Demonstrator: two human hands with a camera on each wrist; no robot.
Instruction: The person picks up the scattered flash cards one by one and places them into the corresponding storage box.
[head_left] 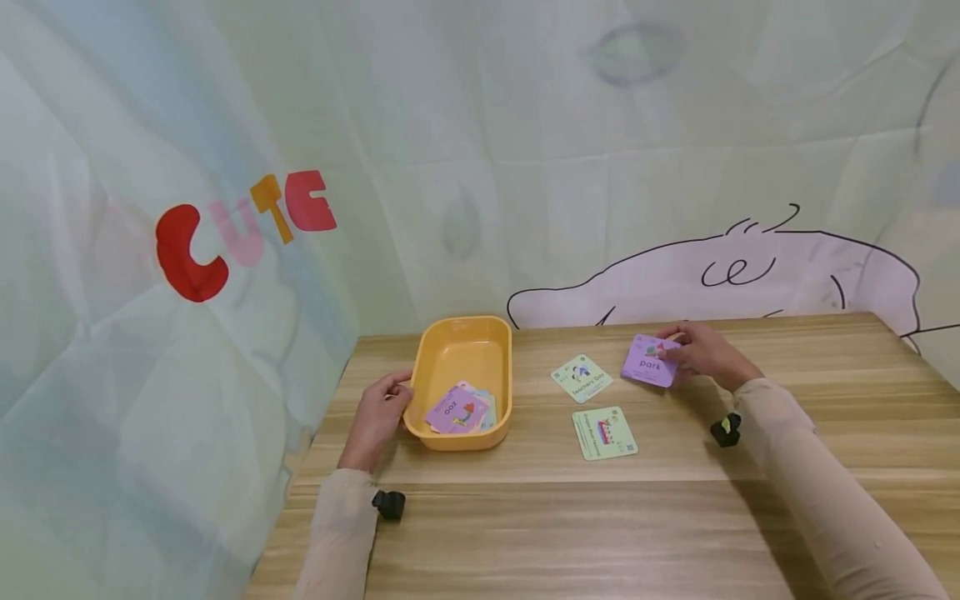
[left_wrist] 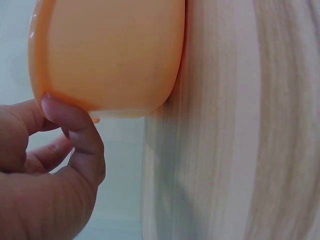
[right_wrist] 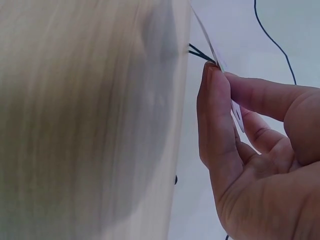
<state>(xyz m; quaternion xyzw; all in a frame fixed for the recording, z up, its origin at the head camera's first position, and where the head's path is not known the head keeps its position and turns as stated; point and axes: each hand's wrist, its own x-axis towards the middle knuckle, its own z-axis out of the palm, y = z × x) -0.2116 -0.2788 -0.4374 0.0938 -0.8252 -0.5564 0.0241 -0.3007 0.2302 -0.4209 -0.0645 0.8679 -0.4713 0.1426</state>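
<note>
My left hand pinches the left rim of a yellow plastic tray between thumb and fingers; the left wrist view shows the thumb on the outside of the tray's wall. A few cards lie overlapped in the tray's near end, a purple "zoo" card on top. Held between the thumb and fingers of my right hand is a purple "park" card. In the right wrist view this card appears edge-on, off the table. To its left lies a green "Teachers' Day" card, with a green "Dragon Boat Festival" card nearer me.
The wood-grain table ends at the back against a hanging cloth printed with a drawing and coloured letters. Another stretch of cloth hangs along the table's left side. Small black devices are strapped at both wrists.
</note>
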